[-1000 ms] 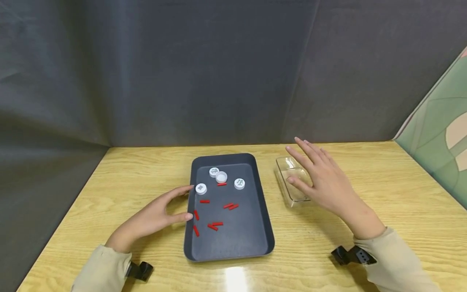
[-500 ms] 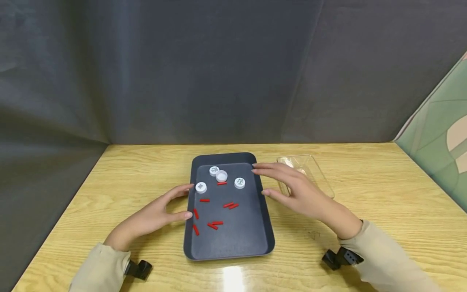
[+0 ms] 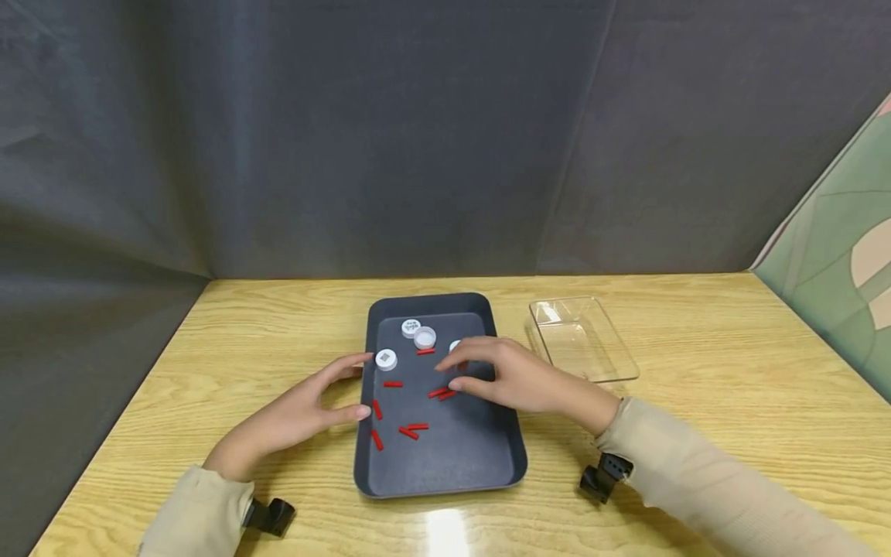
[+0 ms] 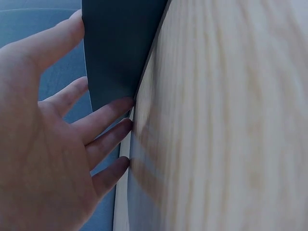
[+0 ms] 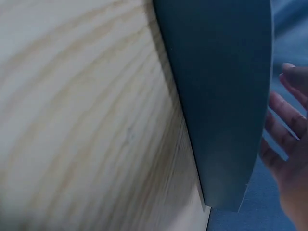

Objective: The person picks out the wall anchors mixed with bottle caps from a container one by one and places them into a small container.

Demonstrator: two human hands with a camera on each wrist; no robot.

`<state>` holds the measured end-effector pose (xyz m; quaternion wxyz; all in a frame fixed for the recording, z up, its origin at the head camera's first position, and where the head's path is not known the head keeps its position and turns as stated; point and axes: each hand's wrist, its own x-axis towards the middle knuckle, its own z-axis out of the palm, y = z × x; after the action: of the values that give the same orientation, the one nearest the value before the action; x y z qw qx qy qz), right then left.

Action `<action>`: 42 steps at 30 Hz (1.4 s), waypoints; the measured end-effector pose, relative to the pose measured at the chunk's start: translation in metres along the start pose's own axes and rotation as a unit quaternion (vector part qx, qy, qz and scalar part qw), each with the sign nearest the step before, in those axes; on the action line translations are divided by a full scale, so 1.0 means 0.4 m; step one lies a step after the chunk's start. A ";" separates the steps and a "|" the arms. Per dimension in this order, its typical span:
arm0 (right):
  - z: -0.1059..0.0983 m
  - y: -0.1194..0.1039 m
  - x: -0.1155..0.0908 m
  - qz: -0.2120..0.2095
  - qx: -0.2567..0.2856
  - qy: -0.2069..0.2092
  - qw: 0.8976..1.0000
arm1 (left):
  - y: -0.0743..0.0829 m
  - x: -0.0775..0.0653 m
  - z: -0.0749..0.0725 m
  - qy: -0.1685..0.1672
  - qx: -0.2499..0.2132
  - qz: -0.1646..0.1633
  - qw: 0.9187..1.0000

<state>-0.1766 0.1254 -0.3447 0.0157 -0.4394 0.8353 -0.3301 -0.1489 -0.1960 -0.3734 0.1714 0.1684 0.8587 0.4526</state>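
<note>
A dark grey tray (image 3: 452, 472) lies on the table, holding several short red sticks (image 3: 393, 384) and several white round caps (image 3: 386, 359); one cap (image 3: 425, 338) shows its hollow side. My left hand (image 3: 285, 418) touches the tray's left edge with thumb and fingers spread; in the left wrist view its fingertips meet the tray's outer wall (image 4: 120, 48). Over the tray, my right hand (image 3: 518, 379) has thumb and fingers apart, just above a pair of red sticks (image 3: 440, 393). It partly covers a white cap (image 3: 455, 346). Nothing shows between its fingertips.
A clear rectangular container (image 3: 585, 340) stands on the wooden table (image 3: 703, 363), right of the tray. Behind the table hangs a dark curtain (image 3: 418, 155). A green patterned panel (image 3: 835, 247) stands at the right.
My right hand has moved left and down from above the clear container to over the tray's red sticks. The left hand has stayed at the tray's left edge.
</note>
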 end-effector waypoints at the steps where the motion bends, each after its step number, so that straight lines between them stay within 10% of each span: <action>1: 0.003 0.005 0.007 -0.004 0.003 -0.005 1.000 | 0.000 0.001 0.000 0.000 0.000 0.000 1.000; 20: 0.036 0.058 0.088 0.007 -0.040 -0.102 0.994 | -0.003 0.006 0.001 0.005 0.012 0.006 1.000; 42: 0.050 0.068 0.091 -0.002 -0.120 -0.092 0.989 | -0.004 0.003 0.001 0.003 0.020 0.011 1.000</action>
<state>-0.2122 0.0983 -0.3663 0.0393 -0.4686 0.8627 -0.1859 -0.1500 -0.1962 -0.3751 0.1607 0.1797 0.8661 0.4380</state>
